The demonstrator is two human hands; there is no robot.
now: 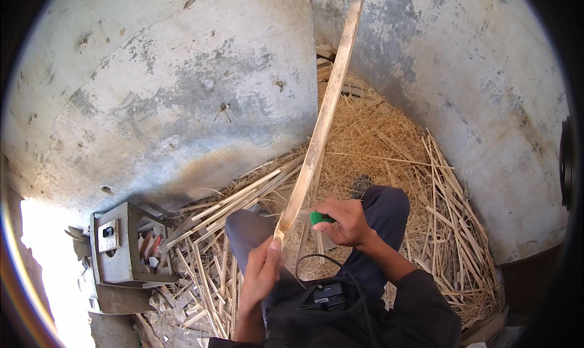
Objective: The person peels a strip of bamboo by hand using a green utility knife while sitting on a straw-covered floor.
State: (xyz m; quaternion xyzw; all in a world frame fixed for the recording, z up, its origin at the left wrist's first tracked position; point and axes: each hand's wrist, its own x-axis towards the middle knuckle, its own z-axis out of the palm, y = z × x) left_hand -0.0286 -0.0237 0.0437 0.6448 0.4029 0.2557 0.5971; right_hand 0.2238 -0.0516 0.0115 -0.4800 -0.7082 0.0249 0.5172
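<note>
My left hand (263,267) grips the near end of a long, flat bamboo slat (320,129), thumb lying along it. From there the slat slants up and away to the right, its far end raised in front of the wall corner. Close to my grip its surface is notched and paler. My right hand (347,221) is closed around a green-handled tool (320,218), just right of the slat's near end. The tool's working end is too thin and blurred to make out, and I cannot tell whether it touches the slat.
Straw-like shavings (371,129) heap between my knees and the corner. Thin bamboo strips (453,226) lie in piles to the right and left (210,281). A worn wooden stool (121,241) lies at the left by a bright opening. Stained walls (201,86) enclose the corner.
</note>
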